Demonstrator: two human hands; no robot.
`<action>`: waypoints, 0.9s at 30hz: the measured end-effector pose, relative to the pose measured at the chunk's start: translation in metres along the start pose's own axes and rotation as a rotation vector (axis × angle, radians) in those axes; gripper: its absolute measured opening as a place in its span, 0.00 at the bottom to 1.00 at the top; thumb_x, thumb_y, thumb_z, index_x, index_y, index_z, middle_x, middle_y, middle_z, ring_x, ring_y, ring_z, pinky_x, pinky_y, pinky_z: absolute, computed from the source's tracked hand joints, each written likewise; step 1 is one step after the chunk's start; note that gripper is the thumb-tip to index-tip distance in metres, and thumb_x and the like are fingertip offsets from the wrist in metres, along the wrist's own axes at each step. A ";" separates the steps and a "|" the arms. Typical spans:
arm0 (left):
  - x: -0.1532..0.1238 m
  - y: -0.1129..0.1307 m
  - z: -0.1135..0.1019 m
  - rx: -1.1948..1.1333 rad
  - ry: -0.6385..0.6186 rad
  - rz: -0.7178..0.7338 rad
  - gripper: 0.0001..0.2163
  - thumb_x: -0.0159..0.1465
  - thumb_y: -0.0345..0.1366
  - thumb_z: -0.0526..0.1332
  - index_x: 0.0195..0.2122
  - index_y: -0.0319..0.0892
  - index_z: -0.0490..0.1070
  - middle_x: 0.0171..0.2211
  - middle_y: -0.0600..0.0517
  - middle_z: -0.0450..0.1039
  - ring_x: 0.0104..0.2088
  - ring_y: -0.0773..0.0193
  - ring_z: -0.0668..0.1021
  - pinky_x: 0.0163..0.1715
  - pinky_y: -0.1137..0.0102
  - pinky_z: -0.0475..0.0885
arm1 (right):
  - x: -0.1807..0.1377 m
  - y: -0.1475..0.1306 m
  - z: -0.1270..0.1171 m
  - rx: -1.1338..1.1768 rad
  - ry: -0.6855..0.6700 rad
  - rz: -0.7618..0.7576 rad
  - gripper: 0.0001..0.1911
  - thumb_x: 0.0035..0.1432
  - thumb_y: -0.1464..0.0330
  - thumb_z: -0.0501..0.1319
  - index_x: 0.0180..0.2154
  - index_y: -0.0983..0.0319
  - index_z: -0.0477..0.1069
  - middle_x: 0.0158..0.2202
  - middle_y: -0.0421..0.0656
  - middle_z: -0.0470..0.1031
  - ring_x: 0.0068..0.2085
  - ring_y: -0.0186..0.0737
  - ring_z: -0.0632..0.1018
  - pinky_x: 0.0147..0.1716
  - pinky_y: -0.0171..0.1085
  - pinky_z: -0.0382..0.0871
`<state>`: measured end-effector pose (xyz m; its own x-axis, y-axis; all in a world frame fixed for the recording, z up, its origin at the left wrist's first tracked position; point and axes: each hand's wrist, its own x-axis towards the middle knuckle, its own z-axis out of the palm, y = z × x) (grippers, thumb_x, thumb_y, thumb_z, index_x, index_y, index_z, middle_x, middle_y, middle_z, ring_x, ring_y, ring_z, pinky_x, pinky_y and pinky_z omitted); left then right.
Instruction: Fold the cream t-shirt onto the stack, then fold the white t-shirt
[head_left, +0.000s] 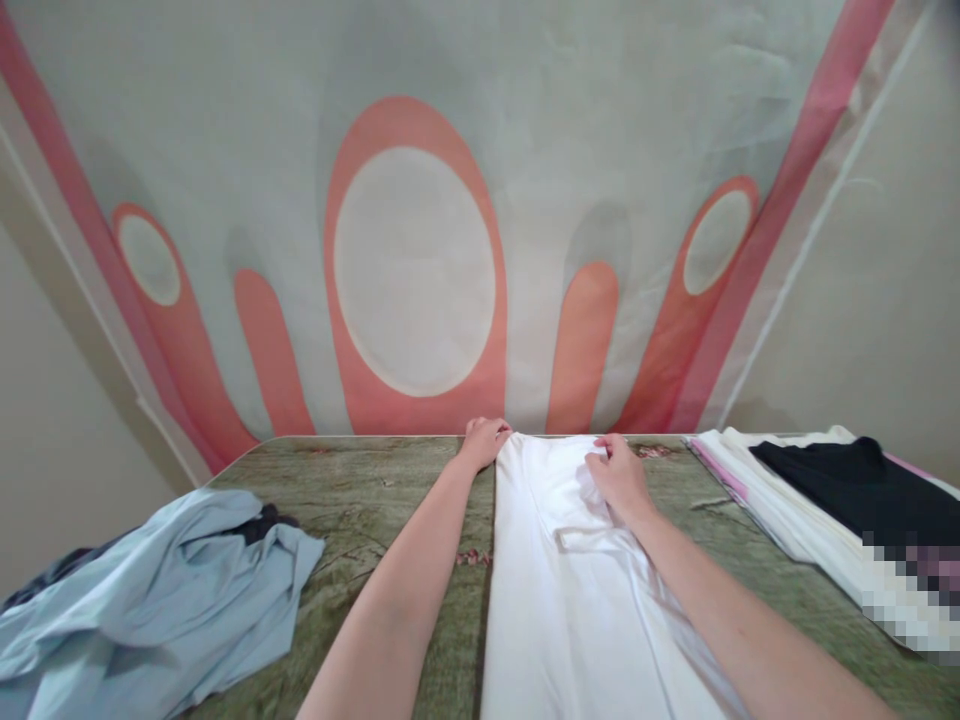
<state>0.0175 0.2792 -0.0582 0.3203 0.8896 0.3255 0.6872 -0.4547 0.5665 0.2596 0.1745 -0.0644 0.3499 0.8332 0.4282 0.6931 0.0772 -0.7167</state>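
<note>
A white shirt lies lengthwise on the table, partly folded, with a sleeve turned inward near its far end. At its far left corner is my left hand, fingers curled closed on the edge of the cloth. My right hand pinches the fabric near the far right corner, thumb against the fingers. Small creases run through the cloth between the two hands. The near end of the shirt runs out of view at the bottom.
A crumpled light blue garment with dark cloth beneath it lies at the left. Folded clothes, with a black piece on top, are stacked at the right. The wood-patterned table ends at a wall hanging with orange shapes.
</note>
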 end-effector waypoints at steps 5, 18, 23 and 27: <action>-0.005 0.009 0.002 0.181 0.048 0.014 0.09 0.63 0.39 0.54 0.36 0.45 0.73 0.38 0.50 0.74 0.46 0.57 0.70 0.52 0.61 0.54 | 0.001 0.004 0.000 -0.079 -0.031 -0.059 0.10 0.46 0.70 0.53 0.33 0.61 0.66 0.31 0.43 0.72 0.31 0.40 0.72 0.33 0.36 0.61; -0.010 -0.002 -0.003 0.234 0.033 0.070 0.10 0.61 0.36 0.56 0.42 0.45 0.72 0.43 0.52 0.73 0.45 0.60 0.72 0.46 0.67 0.64 | 0.010 0.008 -0.008 0.292 -0.294 0.080 0.19 0.49 0.65 0.57 0.45 0.62 0.67 0.39 0.45 0.74 0.38 0.41 0.74 0.38 0.38 0.67; -0.009 -0.003 0.000 0.234 0.026 0.072 0.10 0.61 0.35 0.56 0.41 0.43 0.72 0.41 0.50 0.73 0.44 0.60 0.72 0.47 0.66 0.64 | 0.012 -0.004 -0.037 0.416 -0.789 0.061 0.38 0.43 0.67 0.66 0.56 0.59 0.58 0.38 0.42 0.73 0.35 0.37 0.73 0.32 0.35 0.69; -0.011 0.000 -0.001 0.244 0.024 0.061 0.09 0.61 0.34 0.56 0.40 0.43 0.72 0.40 0.51 0.73 0.43 0.60 0.72 0.47 0.66 0.64 | 0.016 -0.012 -0.056 0.429 -0.968 0.106 0.33 0.46 0.65 0.65 0.55 0.61 0.60 0.30 0.39 0.71 0.26 0.33 0.70 0.22 0.31 0.65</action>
<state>0.0131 0.2690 -0.0612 0.3523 0.8584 0.3728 0.8052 -0.4810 0.3467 0.2929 0.1563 -0.0181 -0.3856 0.9131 -0.1324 0.3420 0.0081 -0.9397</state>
